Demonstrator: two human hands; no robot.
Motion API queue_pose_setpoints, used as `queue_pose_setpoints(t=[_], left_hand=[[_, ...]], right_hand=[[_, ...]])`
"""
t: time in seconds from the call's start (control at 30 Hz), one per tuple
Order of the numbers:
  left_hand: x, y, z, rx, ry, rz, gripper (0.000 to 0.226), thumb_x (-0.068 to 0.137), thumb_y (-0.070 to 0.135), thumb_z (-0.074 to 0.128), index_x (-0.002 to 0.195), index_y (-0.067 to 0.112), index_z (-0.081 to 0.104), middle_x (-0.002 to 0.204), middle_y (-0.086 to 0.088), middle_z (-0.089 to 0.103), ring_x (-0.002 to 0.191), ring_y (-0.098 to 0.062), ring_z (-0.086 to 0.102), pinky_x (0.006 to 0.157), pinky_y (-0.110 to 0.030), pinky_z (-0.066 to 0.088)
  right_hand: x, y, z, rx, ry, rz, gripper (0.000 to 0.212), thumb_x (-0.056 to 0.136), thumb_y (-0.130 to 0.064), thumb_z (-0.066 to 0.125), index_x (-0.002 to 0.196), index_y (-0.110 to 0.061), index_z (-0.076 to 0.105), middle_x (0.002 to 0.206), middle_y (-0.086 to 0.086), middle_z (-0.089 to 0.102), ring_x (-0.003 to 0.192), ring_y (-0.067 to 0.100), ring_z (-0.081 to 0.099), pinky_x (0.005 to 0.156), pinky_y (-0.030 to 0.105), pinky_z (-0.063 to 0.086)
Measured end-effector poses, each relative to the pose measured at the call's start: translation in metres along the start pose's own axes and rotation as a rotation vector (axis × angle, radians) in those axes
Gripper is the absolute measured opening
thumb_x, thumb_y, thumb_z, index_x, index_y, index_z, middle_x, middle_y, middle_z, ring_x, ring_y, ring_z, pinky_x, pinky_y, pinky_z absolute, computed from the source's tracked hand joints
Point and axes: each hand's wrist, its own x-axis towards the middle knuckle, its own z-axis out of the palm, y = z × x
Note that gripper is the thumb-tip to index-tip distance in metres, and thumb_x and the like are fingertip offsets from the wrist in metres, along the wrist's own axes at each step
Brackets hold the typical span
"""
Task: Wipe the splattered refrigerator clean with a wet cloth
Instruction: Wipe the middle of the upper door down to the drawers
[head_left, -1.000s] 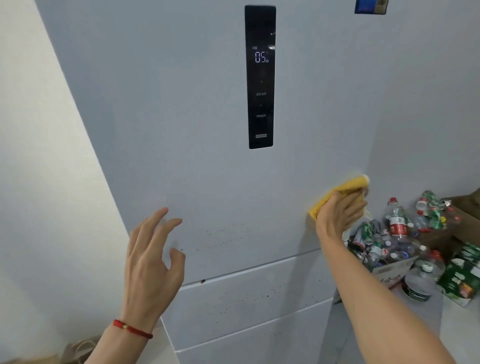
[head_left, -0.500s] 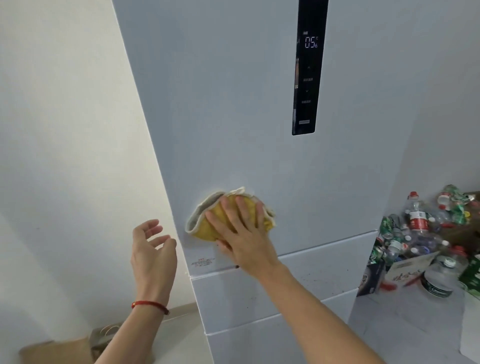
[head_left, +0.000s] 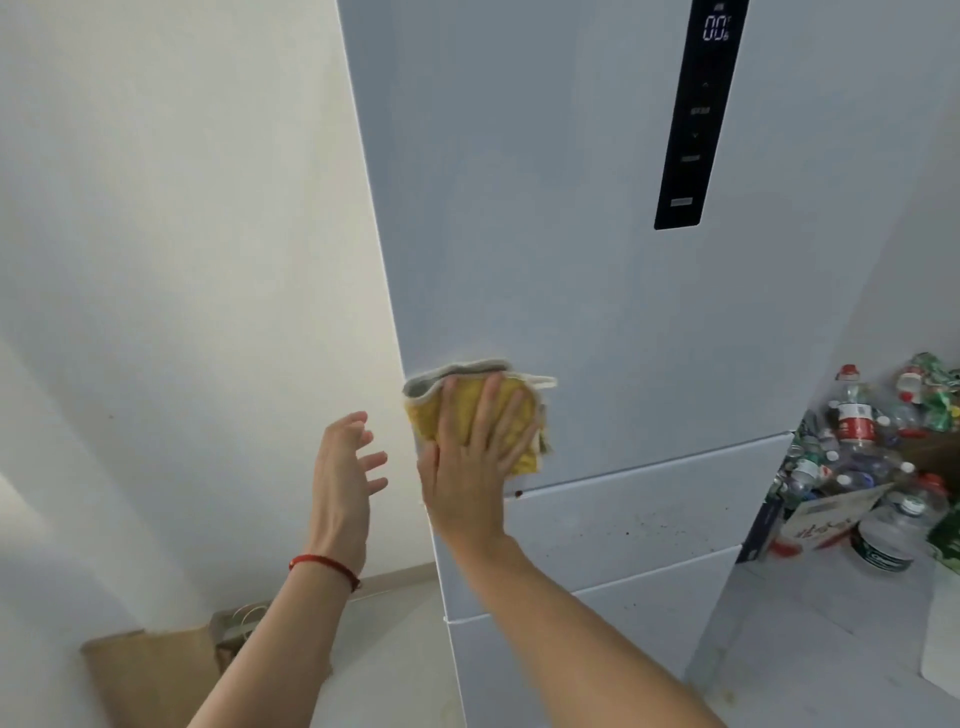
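Against the lower left corner of the upper door of the refrigerator (head_left: 571, 234), my right hand (head_left: 470, 467) lies flat with its fingers spread and straight, pressing the cloth (head_left: 467, 410) onto the pale door. That cloth is yellow with a whitish edge, bunched under my palm, and its folded rim sticks out above and to the right of my fingers. It sits just above the seam where the upper door meets the drawer front (head_left: 649, 509) below.

My left hand (head_left: 345, 467) hangs in the air just beside the refrigerator's left edge, holding nothing, its fingers loose and a little bent, apart from the cloth. A red string bracelet (head_left: 324, 564) circles that wrist.

Small brown splatter specks (head_left: 631, 530) dot the drawer front to the right of my right wrist, and one dark spot sits at the seam just beside my hand. High on the door, a black control strip (head_left: 693, 119) shows lit digits.

Right of the refrigerator, a heap of plastic bottles (head_left: 857, 441) fills a cardboard box on the floor. Down at the lower left, brown cardboard (head_left: 150, 670) leans by the white wall (head_left: 182, 260).
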Motion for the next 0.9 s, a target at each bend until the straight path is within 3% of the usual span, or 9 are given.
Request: queue_pose_setpoints(t=[0.13, 0.2, 0.3, 0.37, 0.47, 0.53, 0.7, 0.8, 0.9], left_hand=[[0.010, 0.004, 0.000, -0.021, 0.004, 0.004, 0.039, 0.100, 0.037, 0.041, 0.127, 0.018, 0.062, 0.129, -0.010, 0.062, 0.110, -0.029, 0.065, 0.093, -0.048, 0.053], [0.008, 0.003, 0.004, -0.017, -0.007, -0.006, 0.044, 0.092, 0.040, 0.044, 0.124, 0.018, 0.063, 0.127, -0.010, 0.063, 0.109, -0.030, 0.066, 0.094, -0.050, 0.054], [-0.001, -0.002, 0.007, -0.019, -0.032, -0.031, 0.054, 0.081, 0.044, 0.046, 0.124, 0.018, 0.064, 0.123, -0.009, 0.064, 0.108, -0.031, 0.067, 0.094, -0.051, 0.054], [-0.003, -0.006, 0.006, -0.017, -0.050, -0.040, 0.054, 0.080, 0.044, 0.046, 0.124, 0.018, 0.063, 0.121, -0.009, 0.064, 0.108, -0.031, 0.068, 0.094, -0.052, 0.055], [-0.004, -0.010, -0.001, 0.001, -0.062, -0.045, 0.054, 0.080, 0.044, 0.046, 0.124, 0.018, 0.063, 0.121, -0.009, 0.065, 0.107, -0.030, 0.068, 0.094, -0.052, 0.055], [-0.003, -0.011, -0.007, 0.022, -0.067, -0.039, 0.053, 0.080, 0.044, 0.045, 0.123, 0.019, 0.063, 0.120, -0.009, 0.065, 0.106, -0.029, 0.068, 0.093, -0.051, 0.056], [0.009, -0.015, -0.020, 0.091, -0.054, -0.016, 0.040, 0.094, 0.040, 0.042, 0.122, 0.022, 0.062, 0.120, -0.005, 0.065, 0.106, -0.025, 0.067, 0.092, -0.051, 0.055], [0.020, -0.016, -0.027, 0.129, -0.012, -0.021, 0.036, 0.098, 0.037, 0.039, 0.122, 0.021, 0.061, 0.120, -0.005, 0.065, 0.106, -0.024, 0.066, 0.092, -0.050, 0.055], [0.025, -0.019, -0.032, 0.154, -0.028, -0.015, 0.034, 0.100, 0.035, 0.039, 0.121, 0.021, 0.061, 0.120, -0.006, 0.065, 0.105, -0.026, 0.066, 0.091, -0.049, 0.056]], right_hand=[[-0.005, 0.069, -0.005, -0.205, -0.046, -0.512, 0.066, 0.104, -0.037, 0.057, 0.163, -0.035, 0.030, 0.174, 0.007, 0.015, 0.160, 0.039, 0.008, 0.122, 0.071, 0.014], [0.000, 0.128, -0.019, -0.271, -0.080, -0.524, 0.072, 0.102, -0.042, 0.060, 0.164, -0.034, 0.026, 0.174, 0.005, 0.014, 0.160, 0.038, 0.008, 0.122, 0.071, 0.016], [-0.002, 0.184, -0.036, -0.242, -0.080, -0.135, 0.079, 0.105, -0.051, 0.046, 0.167, -0.019, 0.010, 0.172, 0.024, 0.002, 0.156, 0.052, 0.001, 0.122, 0.072, 0.010], [-0.004, 0.188, -0.031, -0.066, -0.035, 0.193, 0.077, 0.108, -0.049, 0.039, 0.166, -0.009, 0.007, 0.170, 0.030, -0.002, 0.156, 0.052, -0.003, 0.125, 0.068, 0.006], [0.004, 0.133, -0.016, 0.334, 0.042, 0.719, 0.073, 0.111, -0.044, 0.031, 0.165, -0.006, -0.001, 0.170, 0.027, -0.013, 0.158, 0.042, -0.013, 0.126, 0.061, 0.000], [0.004, 0.069, -0.003, 0.475, 0.037, 0.930, 0.072, 0.112, -0.042, 0.027, 0.165, -0.003, -0.003, 0.169, 0.028, -0.015, 0.158, 0.041, -0.013, 0.128, 0.056, -0.005], [-0.029, -0.074, 0.009, 0.610, -0.155, 0.913, 0.081, 0.102, -0.058, 0.013, 0.160, -0.012, -0.022, 0.165, 0.021, -0.035, 0.156, 0.035, -0.027, 0.128, 0.048, -0.011], [-0.037, -0.081, 0.006, 0.689, -0.233, 0.917, 0.078, 0.111, -0.041, 0.031, 0.159, -0.022, -0.028, 0.163, 0.008, -0.042, 0.155, 0.026, -0.030, 0.128, 0.045, -0.007], [-0.028, -0.036, -0.008, 0.771, -0.082, 1.005, 0.076, 0.110, -0.014, 0.039, 0.163, -0.014, -0.016, 0.170, 0.007, -0.027, 0.160, 0.022, -0.014, 0.128, 0.030, 0.004]])
